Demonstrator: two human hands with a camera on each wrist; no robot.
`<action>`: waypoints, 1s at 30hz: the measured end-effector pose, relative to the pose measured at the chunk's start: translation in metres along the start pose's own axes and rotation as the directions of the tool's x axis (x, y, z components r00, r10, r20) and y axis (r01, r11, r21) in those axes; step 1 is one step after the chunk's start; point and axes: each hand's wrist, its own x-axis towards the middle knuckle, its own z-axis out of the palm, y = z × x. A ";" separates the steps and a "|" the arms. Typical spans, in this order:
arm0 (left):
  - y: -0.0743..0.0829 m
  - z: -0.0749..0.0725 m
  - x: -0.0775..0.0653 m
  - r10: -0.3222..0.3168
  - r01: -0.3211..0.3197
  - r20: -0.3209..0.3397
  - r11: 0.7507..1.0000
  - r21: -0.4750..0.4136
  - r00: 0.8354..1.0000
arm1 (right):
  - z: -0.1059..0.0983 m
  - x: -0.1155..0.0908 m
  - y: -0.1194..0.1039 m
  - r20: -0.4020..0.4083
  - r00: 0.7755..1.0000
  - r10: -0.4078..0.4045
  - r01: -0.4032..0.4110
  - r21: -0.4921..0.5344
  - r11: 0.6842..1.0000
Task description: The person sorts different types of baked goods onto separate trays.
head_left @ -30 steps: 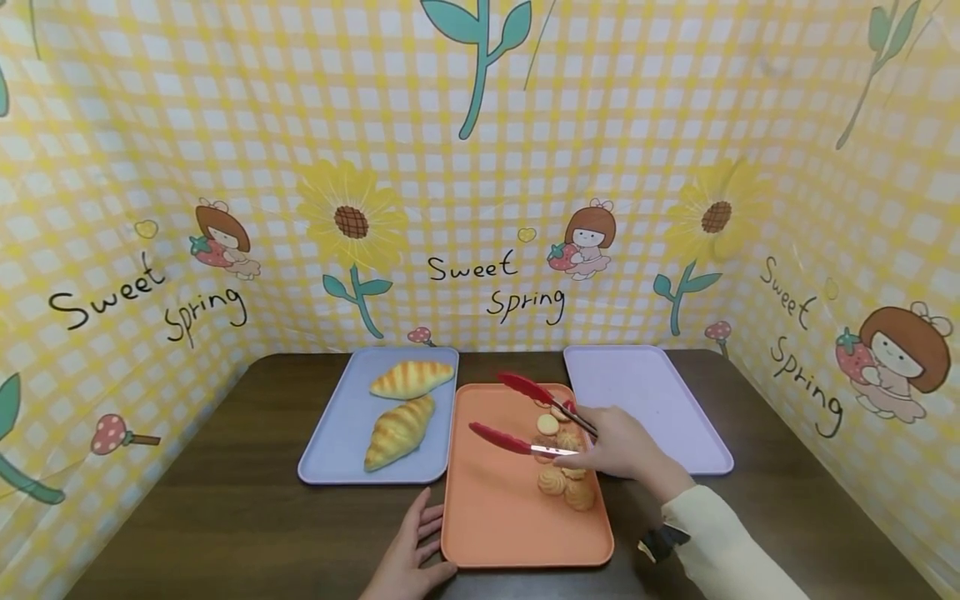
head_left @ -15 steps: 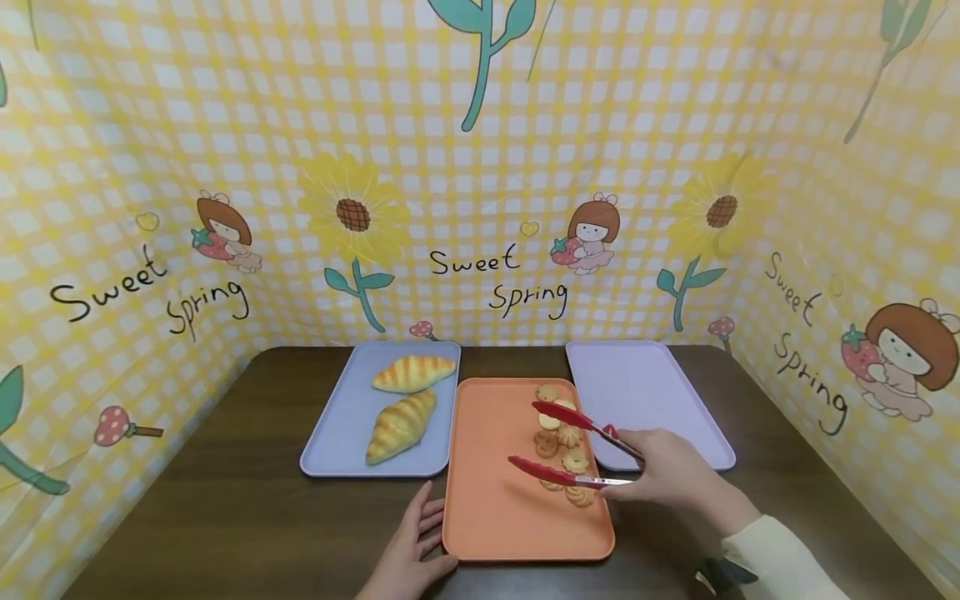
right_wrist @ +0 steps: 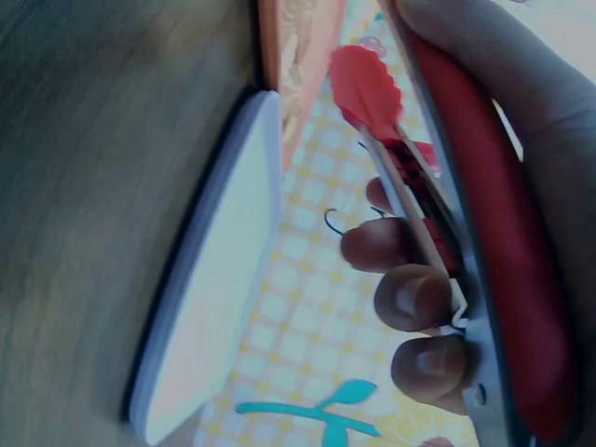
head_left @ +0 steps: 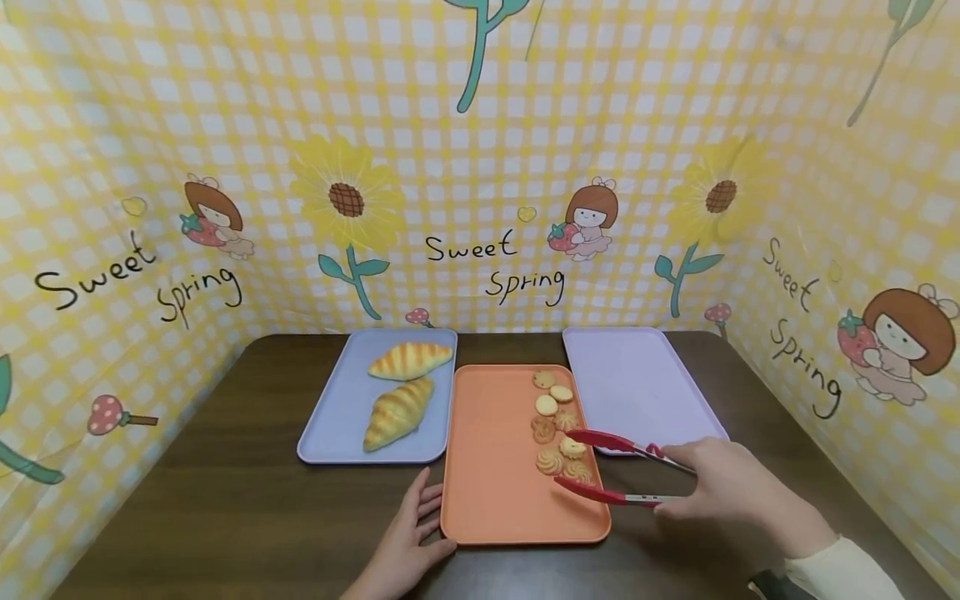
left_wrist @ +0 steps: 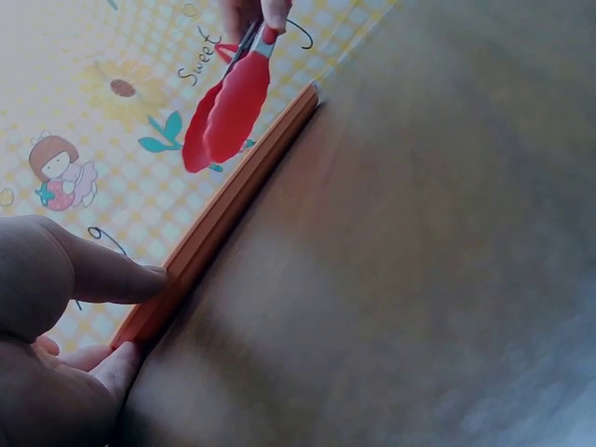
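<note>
My right hand [head_left: 738,492] holds red-tipped tongs [head_left: 600,492] by their arms, with fingers wrapped round the handles in the right wrist view. The tongs' jaws stand apart with nothing between them, over the right side of the orange tray [head_left: 487,508]. Several cookies [head_left: 547,406] lie along that side; the nearest swirled ones are partly hidden by the tongs. At the orange tray's near left corner, my left hand [head_left: 401,542] rests against it, fingers along the left side and thumb at the front edge. The left wrist view shows fingertips [left_wrist: 149,279] touching its rim.
A blue tray [head_left: 330,437] with two croissants, one far [head_left: 410,360] and one near [head_left: 399,414], stands to the left. Behind my right hand lies a bare lilac tray [head_left: 637,375]. A dark wooden table [head_left: 202,500] carries everything, and a yellow checked cloth [head_left: 450,167] encloses it.
My right hand has drawn the tongs to the right and towards me, away from the middle of the orange tray, uncovering the far cookies. My left hand stays at the tray's corner.
</note>
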 end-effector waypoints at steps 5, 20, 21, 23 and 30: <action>0.002 0.000 0.002 0.023 -0.022 -0.025 1.000 0.015 0.999 | -0.008 -0.003 0.001 0.046 0.999 0.021 -0.022 0.014 1.000; 0.001 0.001 0.001 -0.011 0.011 -0.004 1.000 0.018 1.000 | -0.009 0.001 -0.009 0.160 0.986 0.038 -0.048 0.059 0.997; 0.001 0.001 0.001 -0.013 0.013 -0.004 1.000 0.017 1.000 | -0.009 0.001 -0.009 0.166 0.985 0.043 -0.053 0.058 0.997; 0.001 0.000 0.001 -0.015 0.016 -0.005 1.000 0.016 1.000 | -0.010 0.002 -0.010 0.173 0.984 0.042 -0.052 0.055 0.997; 0.001 0.002 0.001 -0.021 0.021 -0.014 1.000 0.009 1.000 | -0.014 0.003 -0.013 0.197 0.980 0.037 -0.050 0.066 0.997</action>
